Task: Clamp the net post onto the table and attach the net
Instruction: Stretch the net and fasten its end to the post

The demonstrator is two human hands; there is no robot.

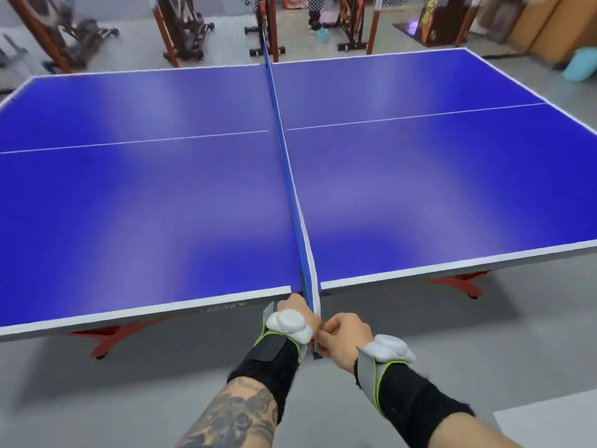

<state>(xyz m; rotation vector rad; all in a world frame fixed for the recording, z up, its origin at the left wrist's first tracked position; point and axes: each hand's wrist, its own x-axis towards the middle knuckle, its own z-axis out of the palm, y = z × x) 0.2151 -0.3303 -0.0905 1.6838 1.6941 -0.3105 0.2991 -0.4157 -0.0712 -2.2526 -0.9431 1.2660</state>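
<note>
The right hand hung just off the near edge of the table. Its fingers were curled tight and its thumb and forefinger pinched the near end of the net, where the white top band ran out. The left hand was pressed against the same edge on the other side of the net's end. Only its back showed, so whether it gripped anything could not be told.

Between and just below the two hands, outside the table's near edge, sat the dark net post, largely covered by them. Each of the two wrists carried one pale grey device, on the left and on the right, two in all. Each forearm also wore one black wrap, on the left and on the right.

The one net, blue with a white top band, stood upright across the table from near edge to far edge, parting the blue top into two halves. Each half bore one thin white centre line. At the far edge a second post with a red part showed, blurred. Under the near edge two red legs were visible, one left of the hands and one right. Beyond the far edge stood several dark and rust-coloured frames, too blurred to count.
</note>
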